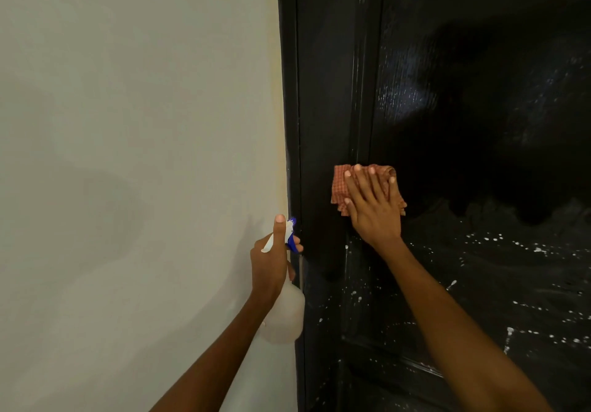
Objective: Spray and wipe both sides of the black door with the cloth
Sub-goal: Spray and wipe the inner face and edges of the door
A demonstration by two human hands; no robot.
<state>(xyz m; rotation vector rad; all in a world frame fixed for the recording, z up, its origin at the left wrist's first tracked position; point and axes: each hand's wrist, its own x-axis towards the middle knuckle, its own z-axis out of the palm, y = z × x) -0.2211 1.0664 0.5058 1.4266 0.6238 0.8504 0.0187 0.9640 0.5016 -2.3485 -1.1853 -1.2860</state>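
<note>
The checked orange cloth (340, 188) is pressed flat against the black door (479, 124) by the right hand (372, 207), fingers spread and pointing upward. Left of this hand, the spray bottle (286, 312) is gripped around its neck by the closed left hand (271, 267), upright, nozzle toward the door edge. No label is readable. White droplets are seen below the right hand; the pale wall (128, 156) lies left.

Your black door (463, 124) stands glossy and paneled, its lower part flecked with white droplets. The cloth (340, 188) — orange-red and checked, crumpled — lies pressed flat against the door near its left edge. The spray bottle (286, 315) — translucent white, blue-and-white nozzle — is upright, just beside the door's frame.
</note>
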